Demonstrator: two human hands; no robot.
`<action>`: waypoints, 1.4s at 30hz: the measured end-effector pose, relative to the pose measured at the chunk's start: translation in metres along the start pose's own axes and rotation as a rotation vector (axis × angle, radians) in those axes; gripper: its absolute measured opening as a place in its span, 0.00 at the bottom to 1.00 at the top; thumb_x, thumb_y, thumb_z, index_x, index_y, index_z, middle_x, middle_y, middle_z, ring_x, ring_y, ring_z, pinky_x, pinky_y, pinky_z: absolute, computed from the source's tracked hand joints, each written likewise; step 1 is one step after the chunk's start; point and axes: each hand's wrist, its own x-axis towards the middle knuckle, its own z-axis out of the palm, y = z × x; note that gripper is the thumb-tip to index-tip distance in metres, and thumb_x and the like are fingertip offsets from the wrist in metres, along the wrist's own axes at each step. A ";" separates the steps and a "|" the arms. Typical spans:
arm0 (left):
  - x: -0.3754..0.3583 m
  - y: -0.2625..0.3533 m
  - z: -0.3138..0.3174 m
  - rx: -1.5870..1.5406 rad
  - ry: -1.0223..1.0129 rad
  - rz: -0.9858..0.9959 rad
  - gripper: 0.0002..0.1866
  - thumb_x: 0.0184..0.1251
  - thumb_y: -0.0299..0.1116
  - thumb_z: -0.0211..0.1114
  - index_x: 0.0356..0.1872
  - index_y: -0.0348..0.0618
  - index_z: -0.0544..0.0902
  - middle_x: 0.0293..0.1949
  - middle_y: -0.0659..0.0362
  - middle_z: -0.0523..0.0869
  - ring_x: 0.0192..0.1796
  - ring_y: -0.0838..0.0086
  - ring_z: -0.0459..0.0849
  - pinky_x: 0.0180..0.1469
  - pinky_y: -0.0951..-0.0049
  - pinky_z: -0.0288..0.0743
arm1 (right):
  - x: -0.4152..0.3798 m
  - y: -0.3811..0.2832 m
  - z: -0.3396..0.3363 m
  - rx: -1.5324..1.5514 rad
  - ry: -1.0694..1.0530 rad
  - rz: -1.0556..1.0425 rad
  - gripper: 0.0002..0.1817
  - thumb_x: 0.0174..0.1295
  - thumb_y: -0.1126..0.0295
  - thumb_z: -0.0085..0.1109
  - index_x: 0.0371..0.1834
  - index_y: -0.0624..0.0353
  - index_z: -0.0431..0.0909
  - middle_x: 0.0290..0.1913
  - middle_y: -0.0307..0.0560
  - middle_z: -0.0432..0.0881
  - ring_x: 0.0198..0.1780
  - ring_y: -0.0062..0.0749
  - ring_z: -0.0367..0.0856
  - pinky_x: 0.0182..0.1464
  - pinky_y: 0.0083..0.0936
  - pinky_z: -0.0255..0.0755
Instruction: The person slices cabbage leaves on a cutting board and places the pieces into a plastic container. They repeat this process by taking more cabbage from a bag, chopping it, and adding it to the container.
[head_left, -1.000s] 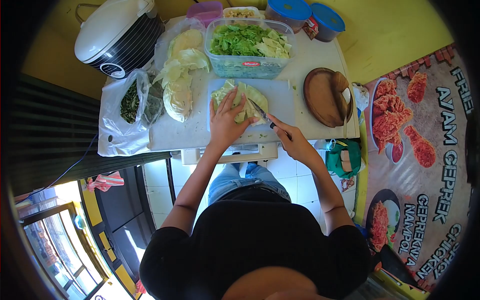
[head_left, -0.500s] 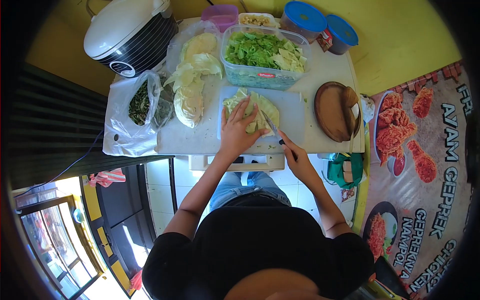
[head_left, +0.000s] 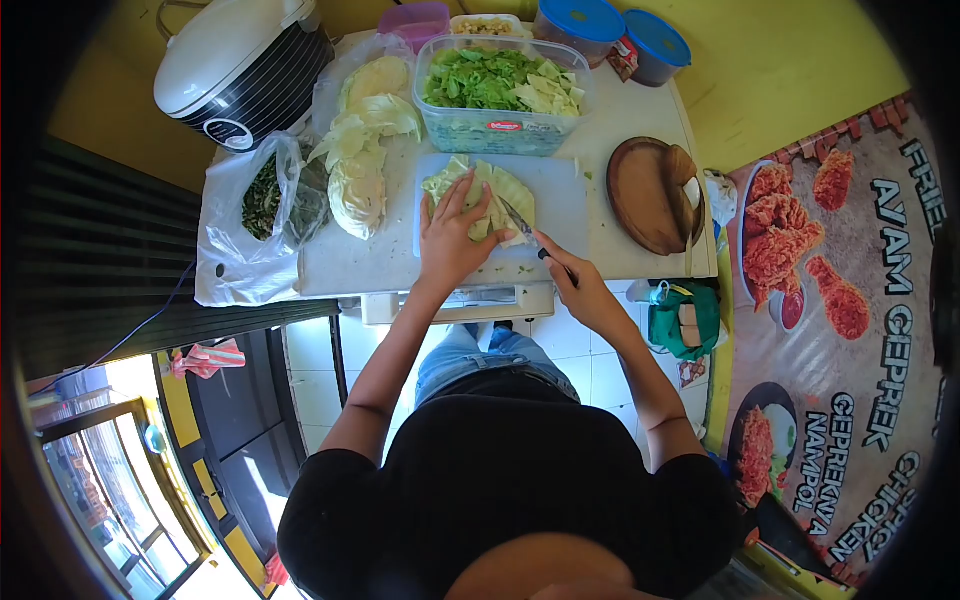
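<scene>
The left hand (head_left: 448,245) is pressing flat on the cabbage leaves (head_left: 482,198), with the fingers spread wide and lying across the pale green stack. The cabbage leaves are lying on the white cutting board (head_left: 560,205), toward its left half, near the front edge of the table (head_left: 350,265).

The right hand (head_left: 580,290) is gripping the dark handle of the knife (head_left: 522,228), with the fingers curled closed around it. The blade is angling up and to the left from the hand, and its tip is resting against the right side of the cabbage leaves, just beside the left thumb.

Surrounding items:
- A clear plastic container (head_left: 500,85) holding chopped greens is standing directly behind the cutting board
- Whole cabbage pieces (head_left: 360,150) are lying to the left of the board, partly on a plastic bag
- A second plastic bag (head_left: 250,215) containing dark green leaves is sitting at the left end of the table
- A rice cooker (head_left: 235,65) is standing at the rear left corner
- A round wooden dish (head_left: 650,195) is sitting to the right of the board, well apart from the knife
- Two blue-lidded tubs (head_left: 615,30) are standing at the rear right
</scene>
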 end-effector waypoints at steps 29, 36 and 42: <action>0.000 0.002 -0.001 -0.040 -0.006 -0.024 0.38 0.49 0.57 0.74 0.62 0.52 0.79 0.73 0.59 0.65 0.74 0.68 0.62 0.75 0.45 0.43 | -0.006 -0.031 -0.059 -0.309 -0.208 -0.064 0.22 0.74 0.69 0.46 0.70 0.48 0.69 0.24 0.39 0.66 0.26 0.21 0.57 0.31 0.22 0.62; 0.000 0.003 -0.004 -0.043 -0.017 -0.031 0.38 0.50 0.55 0.74 0.64 0.53 0.78 0.74 0.60 0.64 0.74 0.66 0.62 0.75 0.47 0.44 | -0.018 -0.005 -0.034 -0.094 -0.108 0.016 0.23 0.74 0.70 0.46 0.72 0.48 0.66 0.24 0.35 0.60 0.27 0.20 0.54 0.31 0.19 0.61; 0.001 0.003 -0.005 -0.032 -0.028 -0.028 0.39 0.50 0.56 0.74 0.65 0.53 0.77 0.75 0.61 0.63 0.75 0.66 0.62 0.75 0.46 0.44 | -0.025 0.027 0.008 -0.194 0.093 -0.036 0.24 0.74 0.67 0.47 0.73 0.38 0.65 0.26 0.54 0.76 0.28 0.29 0.74 0.38 0.25 0.71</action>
